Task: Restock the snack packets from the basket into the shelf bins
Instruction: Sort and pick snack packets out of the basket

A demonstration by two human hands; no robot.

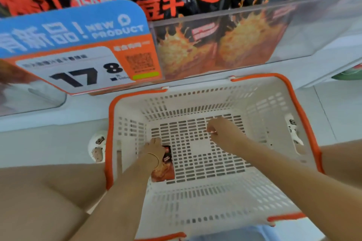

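A white slotted basket with an orange rim stands on the floor below the shelf. One red and black snack packet lies on its bottom at the left. My left hand reaches down onto the packet's upper end and its fingers curl on it. My right hand is low inside the basket near the middle, fingers curled with nothing visible in them. The clear shelf bin above holds black and red packets of the same kind.
A blue and orange price sign reading 17.8 hangs on the shelf front at the left. My knees flank the basket, with a patterned slipper to its left and another seen through its right wall. Pale floor tiles lie around.
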